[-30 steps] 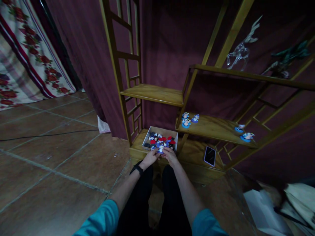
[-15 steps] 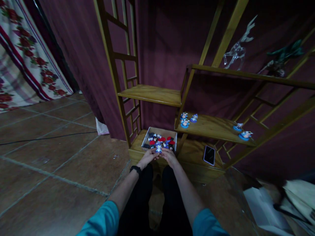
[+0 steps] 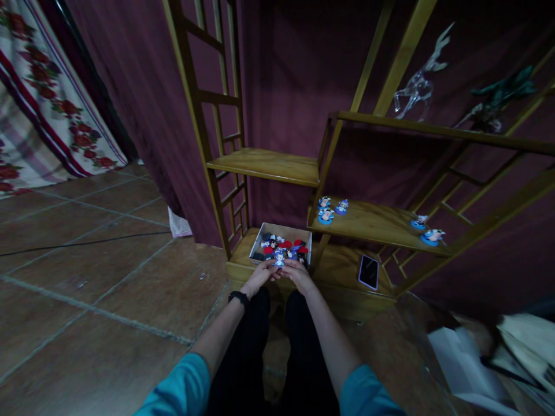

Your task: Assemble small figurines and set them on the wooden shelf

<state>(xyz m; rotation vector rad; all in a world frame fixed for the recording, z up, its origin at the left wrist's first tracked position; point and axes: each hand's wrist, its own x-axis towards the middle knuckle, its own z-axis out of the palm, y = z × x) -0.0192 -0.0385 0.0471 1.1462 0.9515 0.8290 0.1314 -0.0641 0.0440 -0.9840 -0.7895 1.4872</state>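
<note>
Both hands, left [image 3: 262,274] and right [image 3: 297,273], pinched together around one small blue figurine [image 3: 279,259] at the near rim of the cardboard box [image 3: 286,229] on the shelf unit's bottom board [image 3: 342,271], apparently mid-pick, steady lift needed clear of the pile.

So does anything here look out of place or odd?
A dark smartphone lies flat on the bottom wooden shelf board, apart from the small blue figurines on the shelf above and the white cardboard box of toys. Nothing looks spilled or damaged.
</note>
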